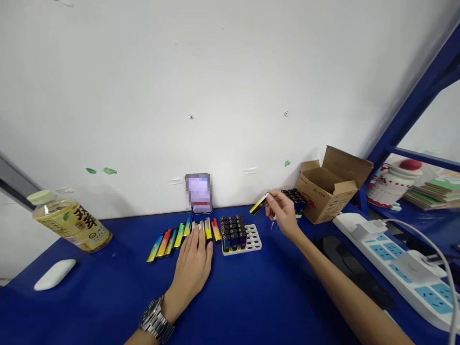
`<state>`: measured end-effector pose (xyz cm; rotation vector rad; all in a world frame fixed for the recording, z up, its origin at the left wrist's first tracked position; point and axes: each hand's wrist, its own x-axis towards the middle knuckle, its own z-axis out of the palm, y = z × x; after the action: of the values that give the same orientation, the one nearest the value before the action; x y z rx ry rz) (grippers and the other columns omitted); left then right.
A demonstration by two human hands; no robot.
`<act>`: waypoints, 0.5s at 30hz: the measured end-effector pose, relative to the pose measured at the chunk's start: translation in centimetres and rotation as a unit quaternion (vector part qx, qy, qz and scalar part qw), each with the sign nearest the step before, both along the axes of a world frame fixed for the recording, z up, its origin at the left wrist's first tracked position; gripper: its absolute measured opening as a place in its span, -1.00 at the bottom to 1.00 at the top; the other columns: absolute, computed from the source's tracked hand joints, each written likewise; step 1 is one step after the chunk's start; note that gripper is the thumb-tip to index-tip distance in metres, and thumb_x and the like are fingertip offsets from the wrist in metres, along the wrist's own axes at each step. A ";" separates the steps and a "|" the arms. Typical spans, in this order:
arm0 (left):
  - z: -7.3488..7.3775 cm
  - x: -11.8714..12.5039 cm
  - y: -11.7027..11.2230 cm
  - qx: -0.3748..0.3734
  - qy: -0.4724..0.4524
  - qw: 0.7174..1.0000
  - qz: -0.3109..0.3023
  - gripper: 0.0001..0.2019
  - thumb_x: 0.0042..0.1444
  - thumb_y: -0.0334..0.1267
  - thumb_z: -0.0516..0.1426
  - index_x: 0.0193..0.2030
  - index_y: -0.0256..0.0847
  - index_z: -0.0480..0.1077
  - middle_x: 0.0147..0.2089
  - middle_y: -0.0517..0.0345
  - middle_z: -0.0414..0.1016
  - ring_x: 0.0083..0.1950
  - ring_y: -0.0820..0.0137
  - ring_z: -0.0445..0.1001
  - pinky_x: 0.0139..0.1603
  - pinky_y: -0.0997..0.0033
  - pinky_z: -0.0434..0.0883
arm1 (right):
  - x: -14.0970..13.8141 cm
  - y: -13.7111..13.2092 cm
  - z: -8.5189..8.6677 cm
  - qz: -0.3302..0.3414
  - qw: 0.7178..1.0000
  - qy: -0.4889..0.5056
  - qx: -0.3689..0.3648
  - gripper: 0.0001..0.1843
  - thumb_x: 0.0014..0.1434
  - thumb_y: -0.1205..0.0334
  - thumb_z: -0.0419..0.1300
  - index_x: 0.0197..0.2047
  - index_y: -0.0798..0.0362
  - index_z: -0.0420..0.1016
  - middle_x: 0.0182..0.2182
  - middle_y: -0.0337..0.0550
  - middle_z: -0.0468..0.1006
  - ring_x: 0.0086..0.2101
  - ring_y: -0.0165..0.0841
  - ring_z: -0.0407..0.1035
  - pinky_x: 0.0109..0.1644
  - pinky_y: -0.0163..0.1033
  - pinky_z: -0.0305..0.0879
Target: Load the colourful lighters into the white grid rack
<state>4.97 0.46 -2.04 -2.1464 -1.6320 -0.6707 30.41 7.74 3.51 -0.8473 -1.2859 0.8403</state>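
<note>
A row of several colourful lighters (168, 241) lies on the blue table (258, 297) near the wall. My left hand (193, 262) lies flat with fingers stretched out, its fingertips on the right end of that row. A white tray (251, 238) beside it holds several dark lighters standing upright. My right hand (283, 212) is raised right of the tray and pinches a yellow and black lighter (259, 204), tilted, above the table.
An open cardboard box (332, 189) stands at the back right with dark lighters next to it. A white power strip (398, 266) runs along the right. A tea bottle (70, 220) and a white mouse (54, 274) sit at the left. A small phone stands against the wall.
</note>
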 end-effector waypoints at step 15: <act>0.7 -0.6 -0.4 0.006 0.058 0.995 0.082 -0.74 0.08 -0.39 0.02 -0.12 -0.45 0.38 -0.14 -0.24 0.35 -0.20 0.14 0.37 -0.20 0.19 0.41 | -1.1 -0.2 -2.8 0.046 0.920 -0.377 0.099 -0.80 0.28 0.18 0.03 -0.27 0.06 0.43 -0.42 -0.12 0.51 -0.40 -0.31 0.36 -0.31 -0.26 0.23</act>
<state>4.38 0.08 -1.30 -1.9759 -1.7138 -0.4960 29.27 7.53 0.72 -0.9906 -2.0620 0.4368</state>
